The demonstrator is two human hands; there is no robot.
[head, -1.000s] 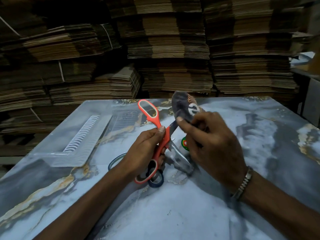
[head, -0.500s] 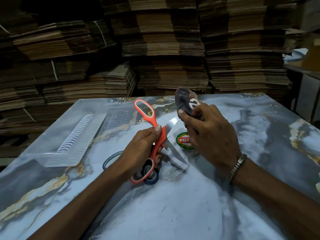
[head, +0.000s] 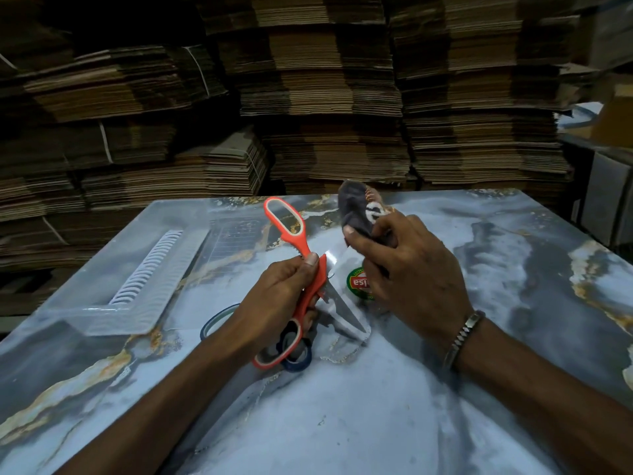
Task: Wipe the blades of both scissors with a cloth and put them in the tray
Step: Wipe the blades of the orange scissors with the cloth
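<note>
Now wiping | left hand (head: 274, 296) grips orange scissors (head: 310, 279) | right hand (head: 407, 269) pinches cloth (head: 356, 209) on blade | next: tray (head: 150, 286), ten o'clock

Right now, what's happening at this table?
A person is cleaning scissors. The left hand grips the orange scissors, held open above the table, while the right hand holds a dark cloth at the tip of one blade. A second pair with blue handles lies on the table beneath. The clear tray at the left holds no scissors yet.
</note>
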